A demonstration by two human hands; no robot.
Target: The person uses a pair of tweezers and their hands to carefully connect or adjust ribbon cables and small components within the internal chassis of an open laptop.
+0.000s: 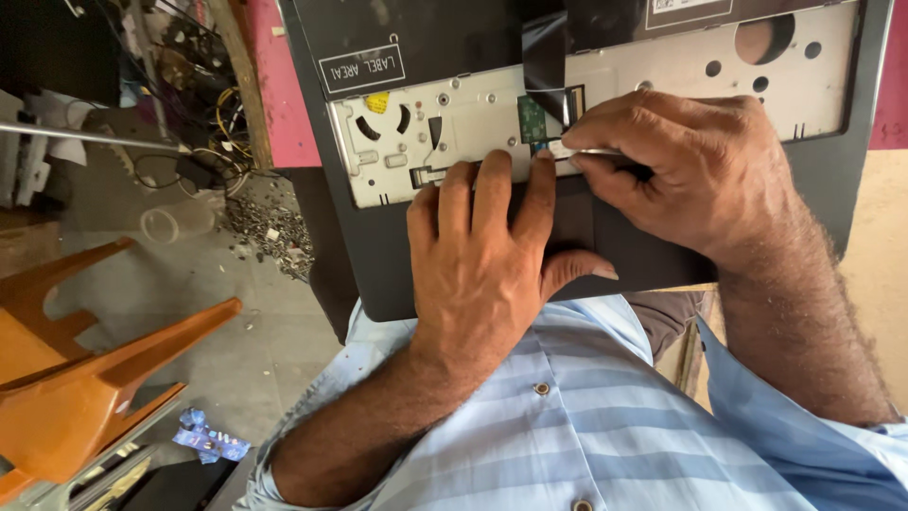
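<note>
A dark grey laptop casing [378, 255] with a silver metal inner plate [473, 123] rests against my body, held up in front of my striped blue shirt. My left hand [482, 255] lies flat on the casing, fingertips pressing at the lower edge of the metal plate. My right hand [690, 170] pinches a thin metal tool [591, 151], its tip next to a small green circuit board [532, 118] and a black ribbon cable [544, 57]. The tool's tip is partly hidden by my fingers.
An overturned orange plastic stool [95, 369] lies at the lower left on the concrete floor. Tangled wires [222, 114] and a pile of small debris [270, 227] sit beyond it. A crumpled blue wrapper [203, 440] lies near my left elbow. A pink wall edge [284, 85] stands behind the casing.
</note>
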